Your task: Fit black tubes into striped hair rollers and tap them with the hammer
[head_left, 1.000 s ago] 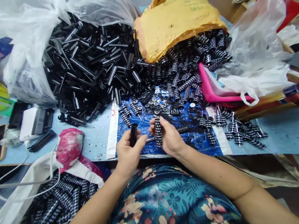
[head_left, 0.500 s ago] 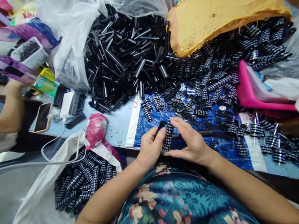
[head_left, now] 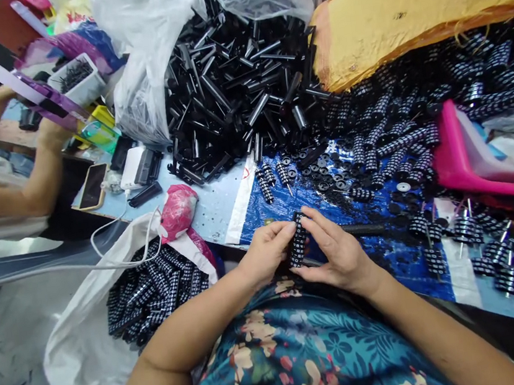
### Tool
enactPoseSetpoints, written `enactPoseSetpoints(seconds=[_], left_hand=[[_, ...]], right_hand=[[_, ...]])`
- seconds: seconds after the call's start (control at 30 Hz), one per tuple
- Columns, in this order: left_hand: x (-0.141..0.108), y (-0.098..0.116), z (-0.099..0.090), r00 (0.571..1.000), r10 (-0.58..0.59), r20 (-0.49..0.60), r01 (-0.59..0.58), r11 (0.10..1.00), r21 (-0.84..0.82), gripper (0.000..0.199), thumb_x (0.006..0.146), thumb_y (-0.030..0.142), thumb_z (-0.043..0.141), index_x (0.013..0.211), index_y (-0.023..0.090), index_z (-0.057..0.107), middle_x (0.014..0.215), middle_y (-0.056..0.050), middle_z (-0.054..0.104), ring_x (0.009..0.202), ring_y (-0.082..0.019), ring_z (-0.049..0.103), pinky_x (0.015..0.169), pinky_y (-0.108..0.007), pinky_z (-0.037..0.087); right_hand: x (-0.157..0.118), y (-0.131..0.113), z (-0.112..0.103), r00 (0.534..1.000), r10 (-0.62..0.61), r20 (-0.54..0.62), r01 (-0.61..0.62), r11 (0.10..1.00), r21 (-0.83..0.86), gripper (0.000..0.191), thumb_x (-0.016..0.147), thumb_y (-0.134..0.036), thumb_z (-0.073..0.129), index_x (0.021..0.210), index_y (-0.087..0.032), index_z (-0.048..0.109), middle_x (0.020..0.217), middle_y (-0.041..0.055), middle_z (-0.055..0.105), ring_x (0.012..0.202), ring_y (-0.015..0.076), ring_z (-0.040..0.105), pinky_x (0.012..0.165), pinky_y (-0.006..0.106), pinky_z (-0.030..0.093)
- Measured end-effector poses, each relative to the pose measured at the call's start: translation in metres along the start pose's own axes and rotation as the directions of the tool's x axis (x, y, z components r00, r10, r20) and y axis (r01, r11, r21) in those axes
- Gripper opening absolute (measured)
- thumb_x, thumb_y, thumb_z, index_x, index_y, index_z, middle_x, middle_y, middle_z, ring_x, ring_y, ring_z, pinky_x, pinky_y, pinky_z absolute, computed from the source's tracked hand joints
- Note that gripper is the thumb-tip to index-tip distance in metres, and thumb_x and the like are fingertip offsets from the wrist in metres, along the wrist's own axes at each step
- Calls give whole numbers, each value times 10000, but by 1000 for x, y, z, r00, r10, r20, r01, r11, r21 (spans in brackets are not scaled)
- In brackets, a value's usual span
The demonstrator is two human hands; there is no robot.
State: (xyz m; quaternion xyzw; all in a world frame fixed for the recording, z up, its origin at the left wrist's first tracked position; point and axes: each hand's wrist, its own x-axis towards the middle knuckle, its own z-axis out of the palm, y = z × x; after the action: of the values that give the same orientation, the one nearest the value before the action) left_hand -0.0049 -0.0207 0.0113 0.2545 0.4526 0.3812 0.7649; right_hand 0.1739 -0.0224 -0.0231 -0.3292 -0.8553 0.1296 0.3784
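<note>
White-marked roller (head_left: pixel 297 242): left grip (head_left: pixel 266 250) closed on side, right grip (head_left: pixel 339 251) bracketing ends; far fingers partly hidden.

Black roller (head_left: pixel 297 244): white characters, too small to read. Yellow sack (head_left: pixel 403 6): green print, illegible. Blue sheet (head_left: pixel 259 208): white lettering, unreadable.

Pale blue table (head_left: pixel 214 205), blue plastic sheet (head_left: pixel 259 208) with white edges across its near middle, small black discs (head_left: pixel 324 168) and ridged black rollers (head_left: pixel 263 185) on the sheet, black tubes (head_left: pixel 253 87) heaped far, phone (head_left: pixel 93 186) at left, pink tray (head_left: pixel 468 160) at right.
</note>
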Motion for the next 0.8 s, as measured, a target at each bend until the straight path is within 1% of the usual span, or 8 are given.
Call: enactPoseSetpoints(seconds=[0.13, 0.23, 0.3, 0.37, 0.43, 0.5, 0.6, 0.8], left_hand=[[3, 2, -8, 996, -86, 8, 87, 989, -117, 488, 675, 561, 838, 889, 183, 617, 739, -22, 676, 590, -154, 626, 596, -292, 515], [9, 11, -28, 980, 165, -114, -153, 982, 112, 423, 724, 525, 807, 921, 199, 622, 724, 3, 649, 610, -145, 598, 613, -275, 483], [12, 22, -49, 908, 399, -125, -306, 837, 454, 324, 768, 462, 781, 921, 198, 673, 772, -13, 661, 703, -162, 599, 694, -285, 470], [15, 35, -71, 859, 509, -47, -307, 587, 749, 217, 787, 389, 765, 893, 205, 719, 838, -35, 682, 790, -187, 595, 755, -300, 442], [18, 45, -87, 879, 476, 30, -240, 388, 890, 162, 776, 352, 769, 851, 213, 736, 826, -35, 675, 777, -194, 578, 733, -302, 406], [22, 52, -95, 914, 399, 74, -208, 303, 930, 170, 749, 358, 787, 796, 206, 725, 743, -15, 633, 698, -174, 536, 670, -289, 356], [28, 55, -96, 946, 311, 88, -186, 299, 936, 229, 728, 392, 800, 744, 192, 690, 644, 18, 554, 614, -145, 465, 606, -276, 280], [39, 66, -94, 972, 202, 118, -177, 311, 934, 239, 682, 346, 809, 711, 189, 631, 607, 41, 518, 591, -131, 428, 595, -276, 243]], right_hand=[[3, 3, 1, 996, 82, 23, -84, 994, 67, 1095, 798, -534, 767, 1620, -210, 119, 1561, 203, 423, 1426, 364, 453, 1116, 557, 480], [-4, 11, 0, 994, 103, 49, -98, 991, -90, 916, 841, -523, 729, 1567, -179, 289, 1440, 200, 557, 1372, 372, 502, 1096, 566, 459], [-12, 16, -2, 985, 136, 108, -107, 966, -236, 499, 927, -362, 653, 1384, -196, 539, 1217, 146, 694, 1168, 318, 639, 973, 485, 515], [-18, 19, -5, 974, 179, 139, -124, 936, -331, 230, 960, -247, 579, 1172, -201, 654, 1005, 101, 729, 929, 254, 678, 832, 400, 523], [-16, 19, -7, 979, 185, 87, -146, 929, -339, 190, 965, -218, 548, 1124, -194, 649, 934, 94, 714, 830, 230, 655, 776, 364, 514], [-7, 17, -7, 989, 148, -30, -150, 941, -302, 238, 965, -188, 524, 1188, -197, 607, 944, 95, 703, 832, 224, 650, 786, 344, 514], [14, 13, -2, 990, 84, -109, -113, 947, -299, 297, 969, -168, 494, 1253, -212, 565, 947, 88, 701, 818, 216, 650, 780, 321, 508], [34, 3, 10, 991, 89, 102, -40, 912, -408, 284, 989, -233, 477, 1239, -189, 605, 831, 82, 689, 702, 207, 628, 709, 314, 479]])
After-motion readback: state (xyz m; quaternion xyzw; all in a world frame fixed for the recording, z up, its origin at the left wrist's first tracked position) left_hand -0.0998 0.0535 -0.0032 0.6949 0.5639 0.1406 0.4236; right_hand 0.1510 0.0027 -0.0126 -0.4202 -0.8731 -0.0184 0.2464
